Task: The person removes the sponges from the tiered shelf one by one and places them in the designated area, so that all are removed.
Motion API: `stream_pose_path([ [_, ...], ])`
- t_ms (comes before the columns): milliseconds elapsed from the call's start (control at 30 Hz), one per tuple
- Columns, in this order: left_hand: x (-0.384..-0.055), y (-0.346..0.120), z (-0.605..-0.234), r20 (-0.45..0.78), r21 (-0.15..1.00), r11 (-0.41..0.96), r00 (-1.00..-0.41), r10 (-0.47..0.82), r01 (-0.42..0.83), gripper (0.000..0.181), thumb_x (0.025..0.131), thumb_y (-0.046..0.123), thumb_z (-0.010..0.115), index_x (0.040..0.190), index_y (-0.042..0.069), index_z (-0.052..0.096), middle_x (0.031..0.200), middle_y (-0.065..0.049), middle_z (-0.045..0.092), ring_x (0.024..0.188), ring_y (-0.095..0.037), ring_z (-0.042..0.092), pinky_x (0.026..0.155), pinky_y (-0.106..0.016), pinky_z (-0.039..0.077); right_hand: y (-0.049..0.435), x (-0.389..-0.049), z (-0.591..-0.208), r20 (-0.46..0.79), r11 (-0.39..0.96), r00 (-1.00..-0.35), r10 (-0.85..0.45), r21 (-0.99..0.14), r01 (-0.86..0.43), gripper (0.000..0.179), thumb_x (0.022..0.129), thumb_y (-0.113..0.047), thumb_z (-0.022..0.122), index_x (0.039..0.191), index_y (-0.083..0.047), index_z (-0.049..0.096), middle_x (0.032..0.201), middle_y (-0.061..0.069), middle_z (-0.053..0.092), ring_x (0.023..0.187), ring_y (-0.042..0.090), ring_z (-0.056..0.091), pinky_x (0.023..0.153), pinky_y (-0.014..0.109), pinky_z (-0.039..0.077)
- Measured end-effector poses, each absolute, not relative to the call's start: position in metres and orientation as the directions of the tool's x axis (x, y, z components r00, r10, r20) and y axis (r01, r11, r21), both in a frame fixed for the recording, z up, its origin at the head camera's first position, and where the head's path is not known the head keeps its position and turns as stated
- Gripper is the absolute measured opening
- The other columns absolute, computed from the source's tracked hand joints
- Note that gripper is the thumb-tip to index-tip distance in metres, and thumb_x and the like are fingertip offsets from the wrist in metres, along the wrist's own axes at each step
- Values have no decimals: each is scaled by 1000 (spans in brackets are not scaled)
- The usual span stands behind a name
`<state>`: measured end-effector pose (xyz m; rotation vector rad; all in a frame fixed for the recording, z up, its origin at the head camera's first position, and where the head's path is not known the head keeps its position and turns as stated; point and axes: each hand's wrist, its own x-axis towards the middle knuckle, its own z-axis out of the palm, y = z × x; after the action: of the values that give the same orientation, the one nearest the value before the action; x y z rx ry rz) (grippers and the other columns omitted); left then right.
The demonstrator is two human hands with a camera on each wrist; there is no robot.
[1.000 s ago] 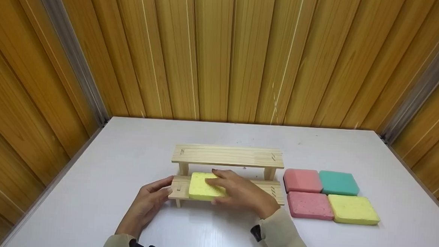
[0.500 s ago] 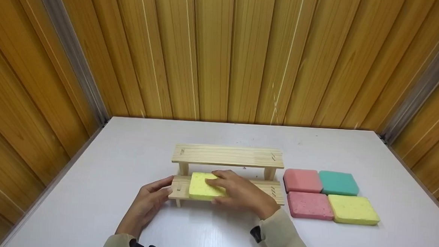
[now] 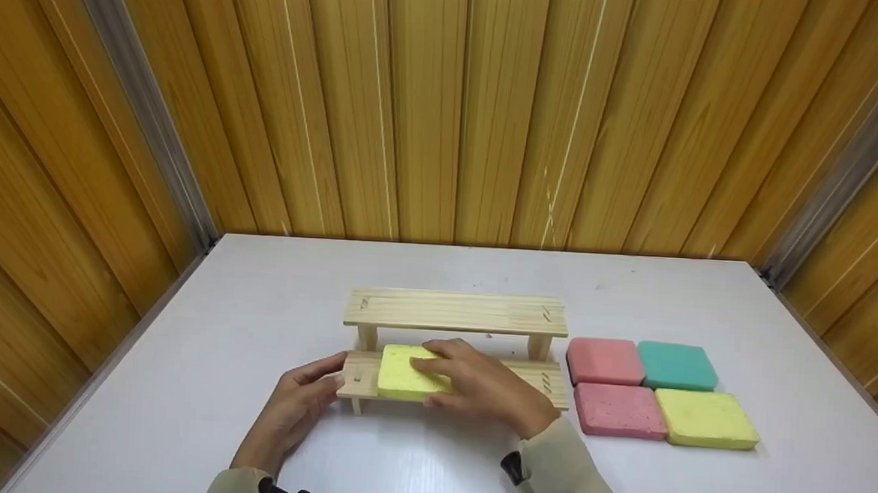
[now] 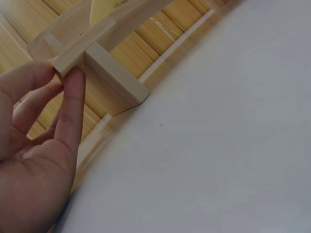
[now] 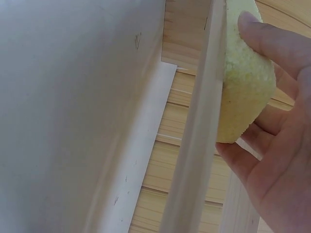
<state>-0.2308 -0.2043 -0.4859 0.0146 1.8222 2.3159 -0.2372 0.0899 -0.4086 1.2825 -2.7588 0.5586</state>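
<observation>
A two-step wooden stand (image 3: pixel 450 312) rests on the white table in the head view. On its lower step lies a yellow sponge (image 3: pixel 401 374), toward the left end. My right hand (image 3: pixel 483 385) holds that sponge; the right wrist view shows the thumb on one side of the yellow sponge (image 5: pixel 248 87) and fingers at its other edge. At the lower step's left end, my left hand (image 3: pixel 291 408) grips the board. In the left wrist view, thumb and fingers pinch the wooden stand (image 4: pixel 92 46) at its corner, just beside a leg.
Right of the stand, sponges lie flat in a two-by-two block: a salmon one (image 3: pixel 606 360), a green one (image 3: pixel 678 366), a dark pink one (image 3: pixel 620 411) and a second yellow one (image 3: pixel 708 418). Wood-patterned panels (image 3: pixel 423 110) stand behind the table (image 3: pixel 280 268) and at its sides.
</observation>
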Motion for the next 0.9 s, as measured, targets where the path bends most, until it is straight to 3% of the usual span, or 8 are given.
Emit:
stream_pose_path([
  [467,-231,-204,-487,-101,970,-205,-983,150,-131,58,87,5,65,140,-5,42,148,-24,38,123,-21,56,102,-27,49,90,-235,-406,182,600,-667,-722,-315,-735,55,85,-35,71,136,-18,56,145,9,47,132,25,45,110,41,42],
  [900,-231,-204,-485,-118,963,-224,-983,140,-147,57,88,3,64,140,-5,42,147,-23,38,120,-20,58,101,-26,50,95,-236,-409,361,472,-550,-753,-285,-834,53,79,-26,77,128,-14,61,137,13,54,125,27,52,104,38,48],
])
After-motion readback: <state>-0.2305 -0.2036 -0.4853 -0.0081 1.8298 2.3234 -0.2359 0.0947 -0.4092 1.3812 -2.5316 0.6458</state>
